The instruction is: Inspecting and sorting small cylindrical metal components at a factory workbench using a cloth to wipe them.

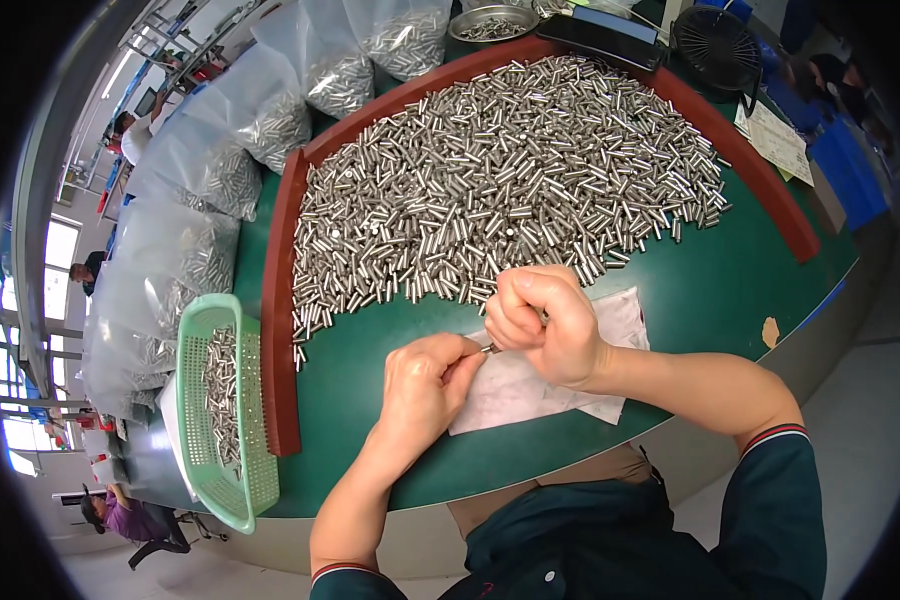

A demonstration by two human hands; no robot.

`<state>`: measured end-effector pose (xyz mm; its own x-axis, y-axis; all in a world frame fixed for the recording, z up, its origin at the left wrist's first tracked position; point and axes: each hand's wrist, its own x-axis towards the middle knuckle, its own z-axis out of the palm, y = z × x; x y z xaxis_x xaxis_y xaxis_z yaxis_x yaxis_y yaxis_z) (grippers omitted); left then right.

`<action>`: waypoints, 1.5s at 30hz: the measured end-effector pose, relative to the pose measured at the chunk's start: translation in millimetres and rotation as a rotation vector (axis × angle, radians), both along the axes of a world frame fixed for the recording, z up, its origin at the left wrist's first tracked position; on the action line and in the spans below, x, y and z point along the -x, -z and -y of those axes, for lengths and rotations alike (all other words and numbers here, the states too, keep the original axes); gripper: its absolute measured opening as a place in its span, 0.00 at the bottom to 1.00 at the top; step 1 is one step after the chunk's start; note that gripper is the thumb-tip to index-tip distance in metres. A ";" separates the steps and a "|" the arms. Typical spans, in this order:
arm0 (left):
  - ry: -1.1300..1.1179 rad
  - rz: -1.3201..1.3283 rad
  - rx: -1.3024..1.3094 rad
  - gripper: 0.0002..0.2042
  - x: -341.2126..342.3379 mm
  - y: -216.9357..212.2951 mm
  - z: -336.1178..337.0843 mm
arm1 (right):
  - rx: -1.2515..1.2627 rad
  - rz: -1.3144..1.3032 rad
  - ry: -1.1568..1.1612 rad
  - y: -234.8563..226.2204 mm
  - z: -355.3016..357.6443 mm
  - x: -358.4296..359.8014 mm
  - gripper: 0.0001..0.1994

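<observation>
A large pile of short, shiny metal pins [500, 170] covers the far part of the green table. In front of it, my left hand [422, 388] pinches a small metal pin [488, 349] between thumb and fingertips. Close against the pin's other end, my right hand [552, 325] is curled into a fist, and whatever it holds is hidden by the fingers. Both hands are over a stained whitish cloth [510, 395] spread on the table.
Reddish-brown wooden rails [282, 330] border the pile. Left of them stands a green plastic basket [260, 470] with pins inside. Clear bags of pins [270, 125] line the left and far side. A metal bowl [460, 30], black fan [715, 50] and papers [775, 140] stand at the far edge.
</observation>
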<state>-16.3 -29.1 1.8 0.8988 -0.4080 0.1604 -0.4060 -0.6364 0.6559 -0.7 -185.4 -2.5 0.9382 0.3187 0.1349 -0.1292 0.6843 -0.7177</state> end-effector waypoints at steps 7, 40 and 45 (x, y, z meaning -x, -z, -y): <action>-0.021 -0.009 0.011 0.03 1.1 0.5 1.3 | 0.046 0.021 0.000 0.4 -2.0 0.8 0.18; -0.104 -1.114 1.141 0.09 -23.5 -1.2 -30.7 | 0.164 0.068 0.013 -1.6 -7.1 5.2 0.18; -0.144 -1.064 1.122 0.12 -25.9 -1.4 -32.5 | 0.163 0.058 -0.002 -3.0 -6.3 5.2 0.18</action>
